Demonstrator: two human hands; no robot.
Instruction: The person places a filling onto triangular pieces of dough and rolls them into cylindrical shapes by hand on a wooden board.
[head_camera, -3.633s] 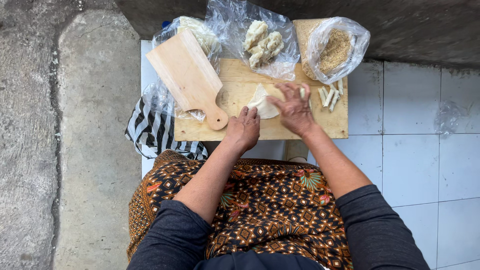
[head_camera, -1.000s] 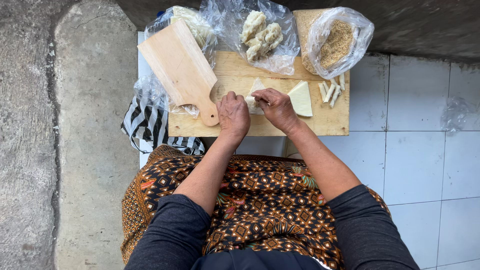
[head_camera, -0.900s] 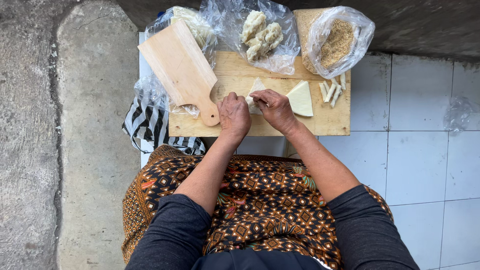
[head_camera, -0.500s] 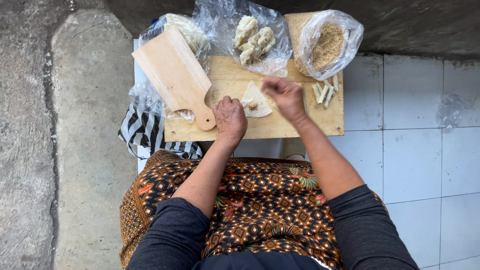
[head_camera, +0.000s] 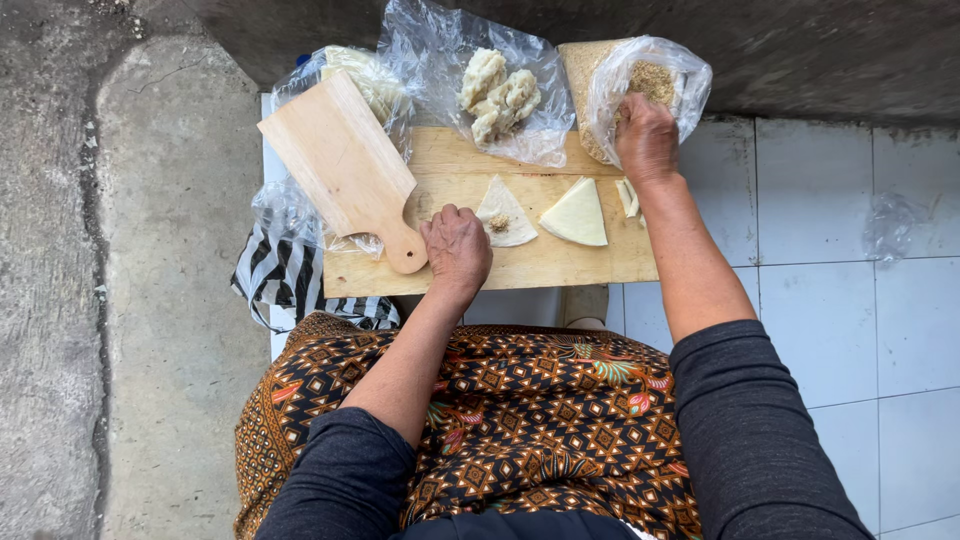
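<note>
left hand (head_camera: 457, 245) loosely curled, resting on the wooden board (head_camera: 470, 272) just beside a triangular wrapper (head_camera: 504, 213), right hand (head_camera: 646, 138) reaching into the crumb bag (head_camera: 660, 80), grip hidden

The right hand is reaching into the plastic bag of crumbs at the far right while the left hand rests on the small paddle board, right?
Not quite. In the head view the right hand does reach into the bag of crumbs, but the left hand rests on the long wooden board beside a triangular wrapper, next to the paddle board, not on it.
</note>
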